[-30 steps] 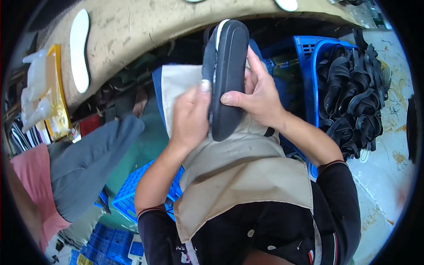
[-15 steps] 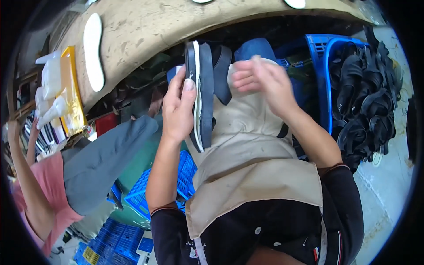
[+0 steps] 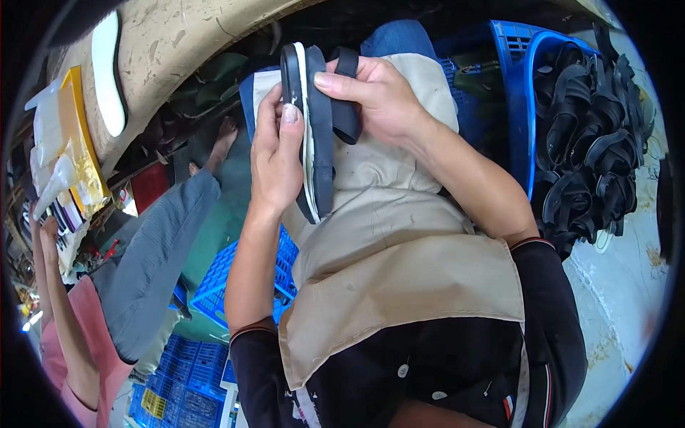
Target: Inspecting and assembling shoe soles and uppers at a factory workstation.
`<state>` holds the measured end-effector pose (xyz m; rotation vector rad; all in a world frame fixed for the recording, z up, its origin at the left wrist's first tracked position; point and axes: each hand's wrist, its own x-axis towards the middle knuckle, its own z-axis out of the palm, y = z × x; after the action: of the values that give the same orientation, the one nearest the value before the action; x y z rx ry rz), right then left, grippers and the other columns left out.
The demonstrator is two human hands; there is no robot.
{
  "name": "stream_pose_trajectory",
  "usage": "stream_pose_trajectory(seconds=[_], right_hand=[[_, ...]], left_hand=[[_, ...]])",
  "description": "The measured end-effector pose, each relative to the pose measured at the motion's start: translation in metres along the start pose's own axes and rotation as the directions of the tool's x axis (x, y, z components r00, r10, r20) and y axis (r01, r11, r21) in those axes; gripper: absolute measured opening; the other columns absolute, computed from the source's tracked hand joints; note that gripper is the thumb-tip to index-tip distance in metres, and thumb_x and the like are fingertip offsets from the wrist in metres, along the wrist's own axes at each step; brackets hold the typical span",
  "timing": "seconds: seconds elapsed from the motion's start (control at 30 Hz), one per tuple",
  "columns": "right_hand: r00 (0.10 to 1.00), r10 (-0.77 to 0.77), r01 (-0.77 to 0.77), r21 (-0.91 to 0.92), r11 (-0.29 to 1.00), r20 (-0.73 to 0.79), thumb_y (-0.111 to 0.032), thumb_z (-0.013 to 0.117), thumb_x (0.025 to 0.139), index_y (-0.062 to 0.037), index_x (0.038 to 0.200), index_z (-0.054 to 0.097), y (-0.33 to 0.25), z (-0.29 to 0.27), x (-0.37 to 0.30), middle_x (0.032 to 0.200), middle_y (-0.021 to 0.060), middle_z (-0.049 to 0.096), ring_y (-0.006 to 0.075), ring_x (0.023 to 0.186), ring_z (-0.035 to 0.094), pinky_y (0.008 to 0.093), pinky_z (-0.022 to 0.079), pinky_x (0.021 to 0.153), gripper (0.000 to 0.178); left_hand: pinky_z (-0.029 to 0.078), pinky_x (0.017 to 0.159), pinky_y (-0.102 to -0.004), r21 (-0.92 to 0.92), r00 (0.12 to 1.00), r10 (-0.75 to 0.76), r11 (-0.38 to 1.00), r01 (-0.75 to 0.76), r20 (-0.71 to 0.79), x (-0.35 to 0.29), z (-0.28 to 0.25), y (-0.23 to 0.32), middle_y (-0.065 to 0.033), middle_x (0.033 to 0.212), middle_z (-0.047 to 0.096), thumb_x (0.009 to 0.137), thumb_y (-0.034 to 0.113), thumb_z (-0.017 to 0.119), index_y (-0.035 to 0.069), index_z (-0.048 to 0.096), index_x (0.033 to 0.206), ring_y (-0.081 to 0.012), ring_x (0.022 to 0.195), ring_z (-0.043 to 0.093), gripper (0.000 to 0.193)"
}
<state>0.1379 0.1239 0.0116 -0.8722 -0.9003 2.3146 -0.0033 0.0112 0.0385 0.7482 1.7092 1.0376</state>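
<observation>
A black sandal (image 3: 322, 135) with a white line along its sole stands on edge above my apron-covered lap. My left hand (image 3: 277, 153) grips it from the left, the thumb lying along the sole's side. On the other side my right hand (image 3: 382, 100) has closed on the sandal near its upper end, thumb against the sole edge and fingers by the strap, where they are partly hidden. A dark strap loop (image 3: 347, 118) sticks out to the right, under the right hand.
At the right a blue basket (image 3: 521, 114) stands beside a heap of black sandal straps (image 3: 592, 143). A white insole (image 3: 108, 75) lies on the worn bench (image 3: 164, 57). Blue crates (image 3: 187, 381) sit lower left, near a person in a pink top (image 3: 89, 321).
My right hand has come in from the right and taken hold of the sandal's upper end. The left hand keeps its grip. The view has shifted slightly, and the other person's arms have moved.
</observation>
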Motion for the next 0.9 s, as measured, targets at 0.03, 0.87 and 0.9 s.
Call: stream_pose_trajectory(seconds=[0.03,0.87,0.9], right_hand=[[0.998,-0.031,0.027,-0.071,0.997,-0.053,-0.012,0.068,0.094,0.0007,0.105,0.069,0.001,0.003,-0.001,0.092,0.007,0.071,0.0099,0.077,0.064,0.0206,0.051,0.072,0.017],[0.89,0.287,0.127,-0.796,0.591,0.355,-0.019,0.068,0.088,-0.0002,0.093,0.057,0.017,0.009,-0.022,0.088,0.0108,0.066,0.0258,0.071,0.057,0.0335,0.048,0.069,0.023],[0.89,0.257,0.155,-0.78,0.606,0.376,-0.02,0.066,0.088,-0.0003,0.092,0.055,0.016,0.013,-0.022,0.086,0.0128,0.066,0.0294,0.069,0.057,0.0368,0.048,0.068,0.023]], left_hand=[[0.044,0.095,-0.0314,0.0,1.0,-0.005,1.0,0.005,-0.027,0.002,0.002,-0.001,-0.016,0.126,0.058,0.106,0.026,0.045,-0.002,0.044,0.143,-0.0213,0.105,0.057,0.046],[0.047,0.087,-0.0264,-0.149,0.933,-0.063,0.989,0.01,-0.353,0.015,0.015,-0.027,-0.0121,0.114,0.062,0.104,0.035,0.052,-0.003,0.047,0.141,-0.0153,0.095,0.057,0.053],[0.047,0.088,-0.0264,-0.095,0.931,-0.044,0.995,0.01,-0.362,0.017,0.013,-0.027,-0.0125,0.118,0.062,0.104,0.034,0.053,-0.004,0.049,0.139,-0.0159,0.096,0.059,0.052]])
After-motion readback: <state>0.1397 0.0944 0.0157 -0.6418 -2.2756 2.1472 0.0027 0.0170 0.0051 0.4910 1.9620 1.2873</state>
